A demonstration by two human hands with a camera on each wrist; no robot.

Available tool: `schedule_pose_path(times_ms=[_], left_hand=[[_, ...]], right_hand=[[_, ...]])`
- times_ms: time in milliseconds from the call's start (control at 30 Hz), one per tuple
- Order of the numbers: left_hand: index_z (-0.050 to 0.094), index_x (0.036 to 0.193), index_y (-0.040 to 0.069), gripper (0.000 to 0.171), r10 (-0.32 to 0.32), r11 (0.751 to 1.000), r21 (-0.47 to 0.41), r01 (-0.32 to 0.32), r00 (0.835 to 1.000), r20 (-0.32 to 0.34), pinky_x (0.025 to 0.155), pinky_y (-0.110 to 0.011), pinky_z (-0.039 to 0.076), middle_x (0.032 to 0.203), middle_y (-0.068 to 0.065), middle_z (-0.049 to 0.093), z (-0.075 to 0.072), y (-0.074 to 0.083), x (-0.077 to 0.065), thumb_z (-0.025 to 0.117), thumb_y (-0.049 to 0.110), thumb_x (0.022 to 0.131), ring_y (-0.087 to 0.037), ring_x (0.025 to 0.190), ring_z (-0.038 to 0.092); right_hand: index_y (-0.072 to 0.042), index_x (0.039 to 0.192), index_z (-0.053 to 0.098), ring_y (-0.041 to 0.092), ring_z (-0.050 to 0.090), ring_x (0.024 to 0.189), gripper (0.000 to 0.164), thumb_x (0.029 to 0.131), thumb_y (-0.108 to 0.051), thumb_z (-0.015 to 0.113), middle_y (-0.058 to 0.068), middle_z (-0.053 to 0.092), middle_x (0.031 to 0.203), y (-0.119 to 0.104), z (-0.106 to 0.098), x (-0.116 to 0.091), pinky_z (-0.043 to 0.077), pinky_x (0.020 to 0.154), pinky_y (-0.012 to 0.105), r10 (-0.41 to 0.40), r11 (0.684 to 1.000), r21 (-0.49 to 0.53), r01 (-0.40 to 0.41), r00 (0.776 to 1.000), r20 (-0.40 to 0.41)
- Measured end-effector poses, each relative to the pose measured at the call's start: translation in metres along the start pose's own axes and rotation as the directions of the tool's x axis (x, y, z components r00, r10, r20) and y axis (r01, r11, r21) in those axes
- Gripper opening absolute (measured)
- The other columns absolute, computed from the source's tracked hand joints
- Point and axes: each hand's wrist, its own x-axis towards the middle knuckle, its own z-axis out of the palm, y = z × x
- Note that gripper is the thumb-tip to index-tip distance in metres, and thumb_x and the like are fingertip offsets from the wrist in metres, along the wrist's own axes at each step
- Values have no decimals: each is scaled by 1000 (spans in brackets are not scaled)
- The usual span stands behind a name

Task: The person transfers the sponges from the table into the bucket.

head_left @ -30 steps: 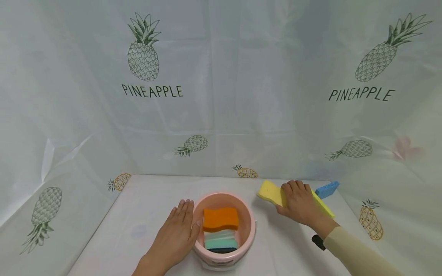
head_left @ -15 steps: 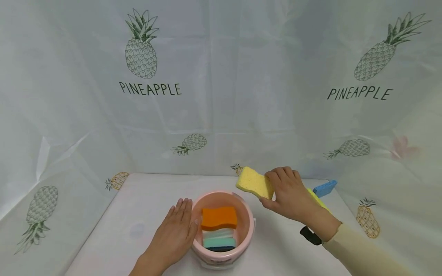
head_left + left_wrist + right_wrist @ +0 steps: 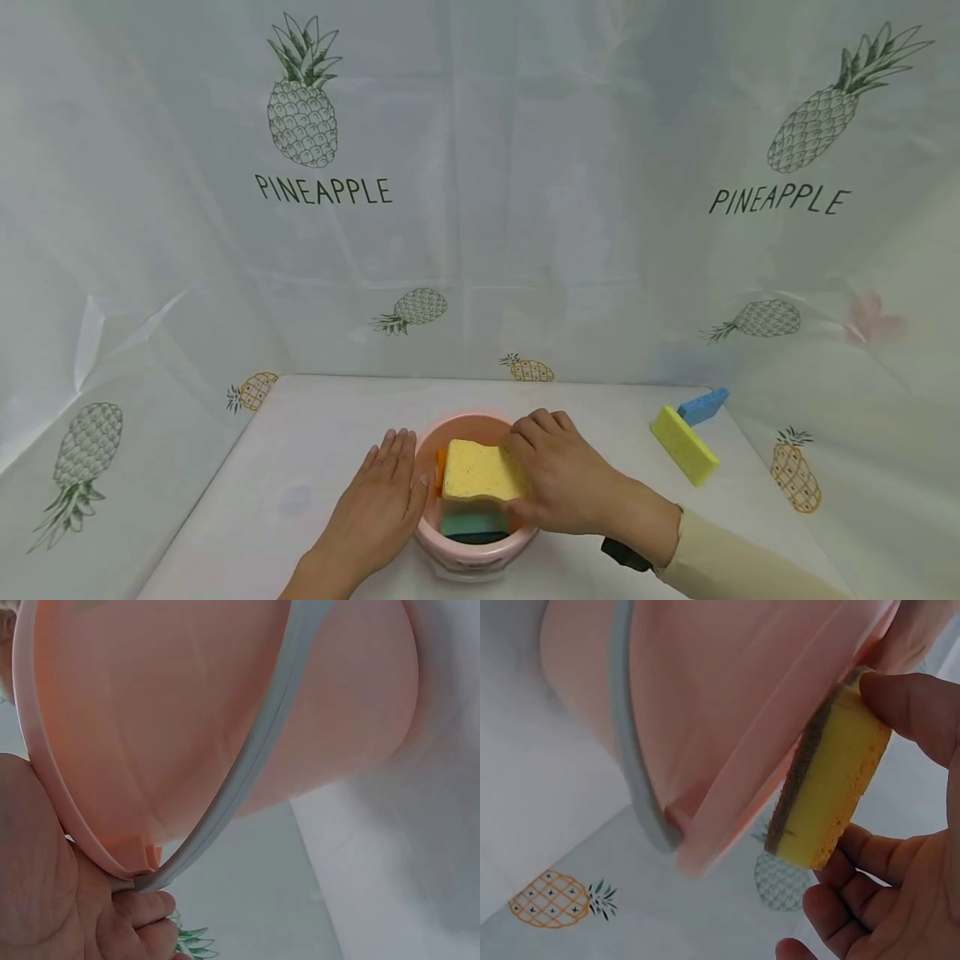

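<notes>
My right hand (image 3: 558,479) pinches a yellow sponge (image 3: 480,469) between thumb and fingers over the mouth of a pink bucket (image 3: 480,555). In the right wrist view the sponge (image 3: 832,776) shows a dark scouring layer on its bucket side, close to the rim. My left hand (image 3: 375,508) lies against the bucket's left rim, fingers straight and together. The left wrist view shows that hand (image 3: 67,900) touching the rim near the end of the grey handle (image 3: 251,754). Inside the bucket are a green sponge (image 3: 474,520) with a dark layer and an orange sponge (image 3: 440,471), mostly hidden.
A yellow-green sponge (image 3: 684,446) stands on the white table (image 3: 322,433) to the right, with a blue sponge (image 3: 703,406) just behind it. Pineapple-printed sheeting (image 3: 480,208) hangs behind the table and along both sides.
My right hand has lifted the yellow sponge from the table's right side and carried it left, over the bucket. The left hand stays at the rim.
</notes>
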Motion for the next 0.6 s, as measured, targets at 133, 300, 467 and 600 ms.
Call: schedule_pose_path(times_ms=[133,300,467,600], left_hand=[[38,160,-6,62,9,1000,6,-9,1000,-11,129,-58,26,168,-22,37,1,1,0,43,35,113,-37,160,26],[37,160,-5,63,6,1000,8,-6,1000,-9,129,-58,26,168,-22,36,1,1,0,43,35,113,-37,160,26],[36,161,-5,62,-3,1000,7,3,1000,0,129,-58,25,169,-22,35,0,1,0,44,34,113,-37,160,25],[35,161,-5,63,-10,1000,6,10,1000,8,130,-58,24,169,-21,34,0,1,0,43,34,113,-37,161,25]], right_hand=[[-20,128,63,16,49,116,58,86,-58,76,-5,60,122,-6,2,3,42,97,40,-35,999,2,35,998,49],[-19,130,63,15,49,115,58,88,-59,76,-6,59,121,-10,3,7,43,98,40,-57,998,25,54,992,116],[-19,129,65,15,49,113,57,89,-58,75,-6,59,121,-11,5,9,43,98,39,-52,999,19,50,987,150],[-19,130,64,16,49,114,59,88,-58,76,-5,59,122,-12,6,10,43,99,39,-36,999,21,33,986,164]])
